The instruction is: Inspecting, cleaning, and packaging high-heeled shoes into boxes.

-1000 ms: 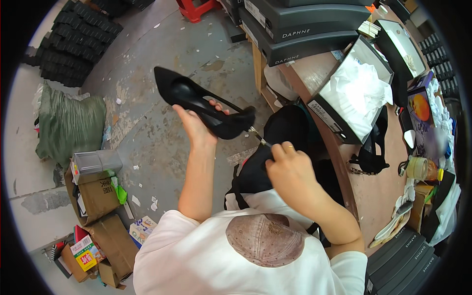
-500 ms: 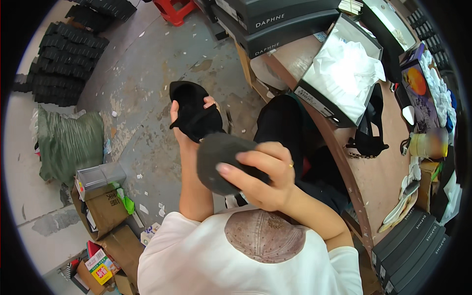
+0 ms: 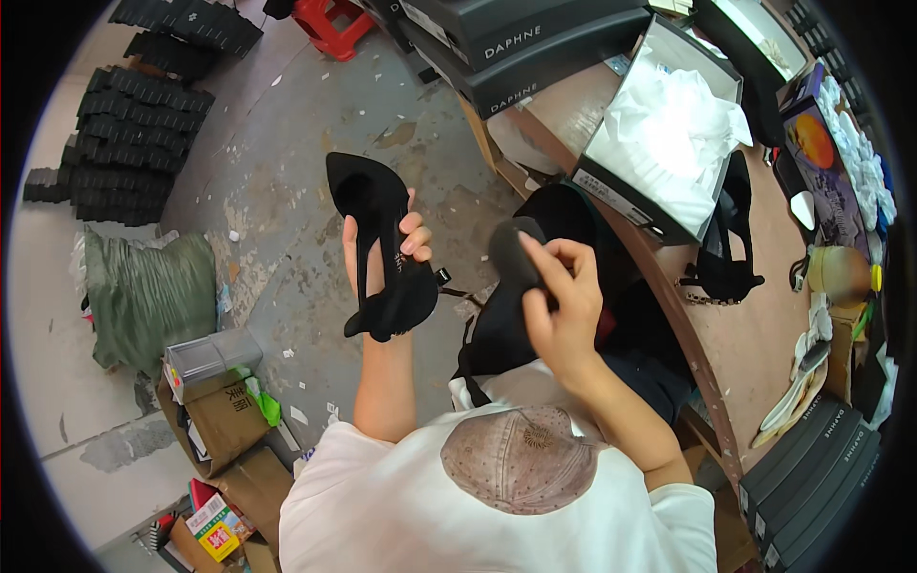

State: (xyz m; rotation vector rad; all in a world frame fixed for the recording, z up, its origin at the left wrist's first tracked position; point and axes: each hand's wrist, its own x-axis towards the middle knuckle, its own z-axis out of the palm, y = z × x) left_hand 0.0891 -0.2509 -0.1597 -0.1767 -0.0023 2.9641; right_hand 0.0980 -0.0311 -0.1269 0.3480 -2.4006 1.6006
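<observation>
My left hand (image 3: 416, 239) is wrapped round a black pointed shoe (image 3: 413, 296) with a strap, its toe pointing away from me. Fingers and thumb show on either side of the shoe's middle. To the right, my right hand (image 3: 570, 310) pinches a dark grey, rounded pad (image 3: 514, 256) that looks like a sponge, apart from the shoe. A second black shoe (image 3: 723, 271) with a beaded strap lies on the table (image 3: 712, 368). Beside it stands an open shoebox (image 3: 621, 199) filled with white tissue paper (image 3: 673, 138).
Stacked dark shoeboxes (image 3: 535, 81) stand at the table's far end, and more boxes (image 3: 812, 477) at the near right. Cartons (image 3: 234, 415), a green sack (image 3: 158, 296) and piled black boxes (image 3: 143, 124) line the left. A red stool (image 3: 330, 29) is at the back.
My right hand has drawn the grey pad away from the shoe to the right. The shoe is turned so that its inside and length show more, and my left fingers grip its middle.
</observation>
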